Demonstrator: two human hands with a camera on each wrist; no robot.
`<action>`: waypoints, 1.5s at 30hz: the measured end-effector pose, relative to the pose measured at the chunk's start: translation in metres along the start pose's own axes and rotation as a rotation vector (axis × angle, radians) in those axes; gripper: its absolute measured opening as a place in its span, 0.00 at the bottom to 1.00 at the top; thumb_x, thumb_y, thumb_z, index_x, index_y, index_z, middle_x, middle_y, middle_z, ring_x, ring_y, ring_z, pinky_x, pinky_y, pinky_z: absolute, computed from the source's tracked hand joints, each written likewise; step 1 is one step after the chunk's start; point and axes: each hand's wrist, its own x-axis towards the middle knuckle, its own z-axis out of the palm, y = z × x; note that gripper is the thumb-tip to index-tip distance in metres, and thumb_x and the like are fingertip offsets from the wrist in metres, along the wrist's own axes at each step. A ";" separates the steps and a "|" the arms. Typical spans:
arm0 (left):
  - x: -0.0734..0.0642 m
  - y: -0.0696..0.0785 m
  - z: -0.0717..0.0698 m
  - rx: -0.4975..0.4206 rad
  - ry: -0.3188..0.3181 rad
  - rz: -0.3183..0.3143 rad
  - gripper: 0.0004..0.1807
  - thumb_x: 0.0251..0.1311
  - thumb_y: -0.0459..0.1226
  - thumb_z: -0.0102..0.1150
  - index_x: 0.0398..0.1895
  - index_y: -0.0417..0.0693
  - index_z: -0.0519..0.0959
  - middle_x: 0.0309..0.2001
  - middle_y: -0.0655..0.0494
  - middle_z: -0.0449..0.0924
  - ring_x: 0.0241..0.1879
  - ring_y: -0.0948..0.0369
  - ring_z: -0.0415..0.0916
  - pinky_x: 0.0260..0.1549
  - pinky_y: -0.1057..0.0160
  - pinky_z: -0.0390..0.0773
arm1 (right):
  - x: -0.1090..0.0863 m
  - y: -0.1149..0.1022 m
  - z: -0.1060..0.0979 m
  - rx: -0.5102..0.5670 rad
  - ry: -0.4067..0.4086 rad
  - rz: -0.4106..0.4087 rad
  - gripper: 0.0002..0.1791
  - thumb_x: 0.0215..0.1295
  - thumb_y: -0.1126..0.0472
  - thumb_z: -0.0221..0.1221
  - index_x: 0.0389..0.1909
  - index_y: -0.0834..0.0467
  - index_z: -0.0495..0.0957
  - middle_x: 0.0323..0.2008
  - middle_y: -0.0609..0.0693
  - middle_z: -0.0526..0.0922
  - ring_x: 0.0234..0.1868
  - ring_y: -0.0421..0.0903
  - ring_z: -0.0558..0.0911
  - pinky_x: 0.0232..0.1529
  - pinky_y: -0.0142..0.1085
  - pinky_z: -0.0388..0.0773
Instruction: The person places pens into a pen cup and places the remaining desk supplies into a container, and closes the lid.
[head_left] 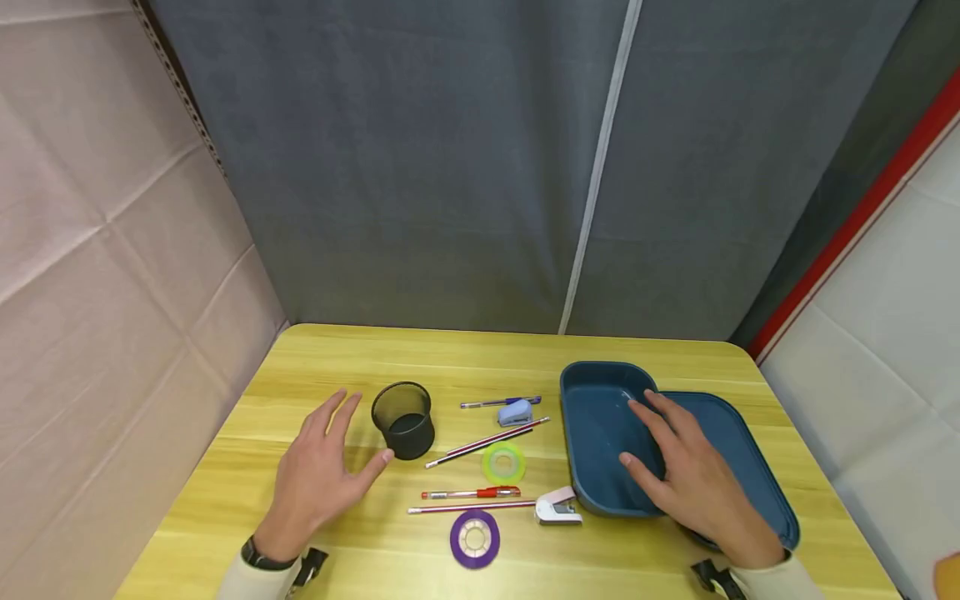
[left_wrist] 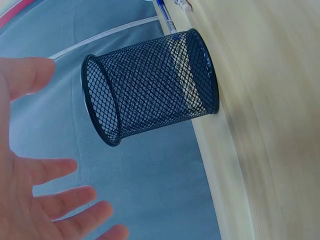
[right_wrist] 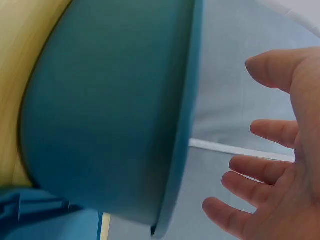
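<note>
My left hand [head_left: 315,475] hovers just left of a black mesh pen holder [head_left: 405,437], thumb and fingers spread and nothing in them. In the left wrist view the upright pen holder [left_wrist: 150,85] stands apart from the fingertips. Over the right side of a deep blue tray [head_left: 600,442] hangs my right hand [head_left: 690,475], its fingers apart and holding nothing. The right wrist view has the tray's outer wall [right_wrist: 110,110] large, with the hand [right_wrist: 275,165] above its rim. A flat blue lid [head_left: 750,467] lies to the right, partly behind that hand.
Between the hands lie a blue pen [head_left: 483,404], a blue stapler [head_left: 514,412], striped pencils [head_left: 487,442], green tape [head_left: 503,463], a red pen [head_left: 468,493] and purple tape [head_left: 475,562]. A white stapler [head_left: 558,507] sits close to the tray. A grey curtain [head_left: 412,167] hangs behind the table.
</note>
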 end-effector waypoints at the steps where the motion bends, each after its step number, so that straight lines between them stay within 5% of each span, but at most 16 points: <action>1: 0.000 0.000 0.001 -0.008 0.007 0.002 0.50 0.55 0.62 0.73 0.76 0.48 0.70 0.74 0.39 0.70 0.66 0.37 0.74 0.44 0.34 0.84 | 0.000 -0.002 0.000 0.010 -0.002 -0.003 0.43 0.62 0.51 0.74 0.76 0.55 0.70 0.75 0.63 0.68 0.71 0.66 0.70 0.54 0.68 0.79; 16: 0.003 0.007 0.003 -0.155 0.011 0.021 0.44 0.56 0.52 0.76 0.72 0.42 0.72 0.71 0.38 0.72 0.68 0.38 0.72 0.60 0.33 0.76 | 0.002 -0.039 0.007 0.067 -0.024 -0.080 0.39 0.62 0.52 0.75 0.74 0.50 0.73 0.73 0.56 0.72 0.68 0.57 0.76 0.54 0.58 0.84; 37: 0.018 -0.004 0.023 -0.511 -0.210 -0.190 0.46 0.63 0.49 0.75 0.77 0.38 0.65 0.71 0.35 0.69 0.68 0.37 0.72 0.58 0.38 0.83 | 0.016 -0.092 0.036 0.281 -0.172 -0.152 0.32 0.65 0.51 0.74 0.69 0.44 0.76 0.66 0.40 0.77 0.64 0.42 0.81 0.60 0.47 0.85; 45: 0.025 -0.003 0.031 -0.572 -0.239 -0.229 0.47 0.63 0.51 0.75 0.78 0.41 0.64 0.72 0.36 0.68 0.68 0.37 0.73 0.59 0.39 0.83 | 0.028 -0.102 0.050 0.411 -0.240 -0.190 0.26 0.69 0.55 0.71 0.67 0.47 0.77 0.62 0.42 0.80 0.52 0.39 0.83 0.49 0.38 0.88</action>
